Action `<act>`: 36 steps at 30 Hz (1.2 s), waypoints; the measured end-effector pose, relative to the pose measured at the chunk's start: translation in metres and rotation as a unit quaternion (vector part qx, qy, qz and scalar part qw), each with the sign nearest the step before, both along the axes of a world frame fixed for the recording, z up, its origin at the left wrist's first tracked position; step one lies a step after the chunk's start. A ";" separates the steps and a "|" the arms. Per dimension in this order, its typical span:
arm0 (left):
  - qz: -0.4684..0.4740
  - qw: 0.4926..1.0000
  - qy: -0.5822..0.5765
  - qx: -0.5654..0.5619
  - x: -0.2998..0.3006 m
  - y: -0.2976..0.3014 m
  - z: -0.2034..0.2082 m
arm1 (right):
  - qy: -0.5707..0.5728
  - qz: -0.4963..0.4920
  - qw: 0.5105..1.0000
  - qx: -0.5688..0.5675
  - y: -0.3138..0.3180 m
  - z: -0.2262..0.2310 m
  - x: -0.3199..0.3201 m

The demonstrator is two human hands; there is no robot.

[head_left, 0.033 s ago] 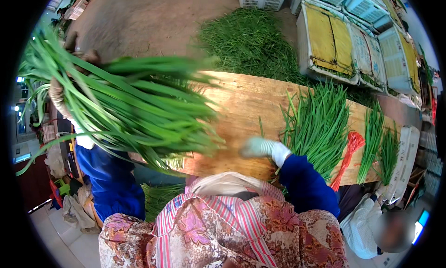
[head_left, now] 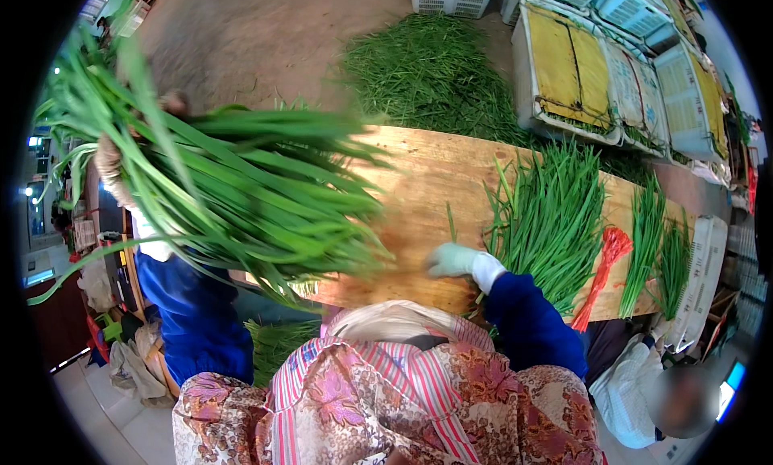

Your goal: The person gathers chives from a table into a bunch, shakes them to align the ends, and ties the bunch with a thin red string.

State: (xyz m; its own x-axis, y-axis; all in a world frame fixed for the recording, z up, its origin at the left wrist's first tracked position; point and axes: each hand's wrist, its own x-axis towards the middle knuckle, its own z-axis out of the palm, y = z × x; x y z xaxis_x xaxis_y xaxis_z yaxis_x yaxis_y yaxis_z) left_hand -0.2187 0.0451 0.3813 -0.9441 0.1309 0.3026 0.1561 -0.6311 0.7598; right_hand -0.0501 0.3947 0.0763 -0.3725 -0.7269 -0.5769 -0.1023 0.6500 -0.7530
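Note:
My left hand [head_left: 109, 171], in a soiled glove, is closed around a large bundle of long green garlic chives [head_left: 250, 183] raised above the left end of the wooden table [head_left: 435, 175]. The leaves hide most of its fingers. Stalk ends of the bundle point right and are smeared by motion. My right hand [head_left: 455, 260], in a pale glove, is low over the table near its front edge, apart from the bundle. Blur hides how its fingers are set. Just right of it lies a broad pile of chives [head_left: 551, 215].
Red ties [head_left: 604, 272] and two smaller chive bunches [head_left: 644, 248] lie farther right. Beyond the table are a chive heap [head_left: 427, 70] on the floor and packed white crates [head_left: 564, 70]. Another person [head_left: 628, 392] is at the lower right.
My left hand and the chive bundle have shifted slightly right and down, with some leaves swinging. My right hand has moved a little to the right.

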 end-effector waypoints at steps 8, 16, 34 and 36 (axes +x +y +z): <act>-0.122 0.950 -0.287 -0.029 0.027 0.130 -0.054 | -0.103 -0.467 0.793 -0.378 0.035 0.141 -0.074; -0.228 0.850 -0.418 -0.226 -0.001 0.176 -0.225 | -0.070 -0.565 0.795 -0.211 0.012 0.029 -0.005; -0.033 0.737 -0.278 -0.615 0.186 0.093 -0.266 | 0.160 -0.541 0.816 0.126 -0.038 0.019 0.014; -0.082 0.786 -0.296 -0.536 0.167 0.112 -0.282 | 0.178 -0.499 0.818 0.225 -0.056 0.027 0.010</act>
State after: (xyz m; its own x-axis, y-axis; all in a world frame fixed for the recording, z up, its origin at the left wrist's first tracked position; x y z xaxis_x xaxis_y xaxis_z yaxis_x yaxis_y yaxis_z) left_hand -0.0518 0.1566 0.0998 -0.8216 0.1458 -0.5511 -0.4425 0.4464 0.7778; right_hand -0.0404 0.3384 0.1032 -0.8533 0.2979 -0.4279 0.4876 0.7466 -0.4526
